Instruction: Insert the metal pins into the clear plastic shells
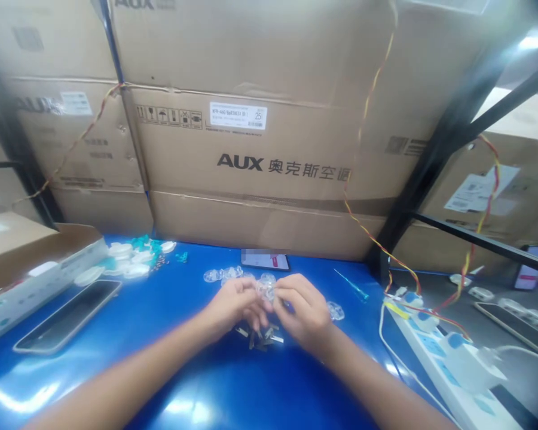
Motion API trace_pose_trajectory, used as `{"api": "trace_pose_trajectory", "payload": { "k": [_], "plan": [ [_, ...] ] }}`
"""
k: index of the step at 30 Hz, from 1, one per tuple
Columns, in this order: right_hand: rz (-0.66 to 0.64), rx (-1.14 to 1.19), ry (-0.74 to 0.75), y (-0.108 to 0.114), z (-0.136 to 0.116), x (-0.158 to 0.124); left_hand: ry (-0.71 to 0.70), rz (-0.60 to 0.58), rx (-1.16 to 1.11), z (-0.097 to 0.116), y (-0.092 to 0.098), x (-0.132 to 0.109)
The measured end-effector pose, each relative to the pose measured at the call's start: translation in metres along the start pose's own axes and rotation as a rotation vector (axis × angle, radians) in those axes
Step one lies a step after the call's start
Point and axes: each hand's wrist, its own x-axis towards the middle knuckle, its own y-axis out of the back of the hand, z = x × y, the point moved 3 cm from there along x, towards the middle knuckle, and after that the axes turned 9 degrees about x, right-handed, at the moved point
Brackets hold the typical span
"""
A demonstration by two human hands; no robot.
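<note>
My left hand (242,304) and my right hand (301,306) meet over the blue table. Between their fingertips is a clear plastic piece (265,288), rounded and see-through; its finer shape is blurred. The left thumb and fingers pinch it from one side, the right fingers from the other. Whether the right fingers also hold a smaller part I cannot make out. Under the hands lies a small pile of flat metal strips (263,341). More clear plastic pieces (224,273) lie just behind the left hand, and another clear piece (335,310) lies right of the right hand.
A phone (265,261) lies at the back, another phone (67,316) at the left beside an open carton (49,272). White discs and teal parts (146,248) are heaped there. At right are a thin teal screwdriver (352,284), a power strip (439,352) and hanging twisted wires (367,233).
</note>
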Motion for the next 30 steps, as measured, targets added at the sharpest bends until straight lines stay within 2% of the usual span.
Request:
{"api": "trace_pose_trajectory", "payload": {
  "k": [6, 16, 23, 30],
  "plan": [
    [-0.036, -0.008, 0.032, 0.000, 0.001, 0.000, -0.041, -0.004, -0.014, -0.002, 0.000, 0.001],
    [-0.119, -0.024, 0.087, 0.000, 0.001, 0.001, -0.022, -0.003, 0.002, -0.001, 0.001, 0.000],
    [-0.159, -0.008, -0.016, -0.003, 0.003, 0.002, -0.009, -0.002, 0.057, -0.001, 0.001, 0.000],
    [-0.180, 0.012, -0.097, -0.005, 0.006, 0.003, -0.095, 0.114, 0.304, -0.010, 0.005, 0.003]
  ]
}}
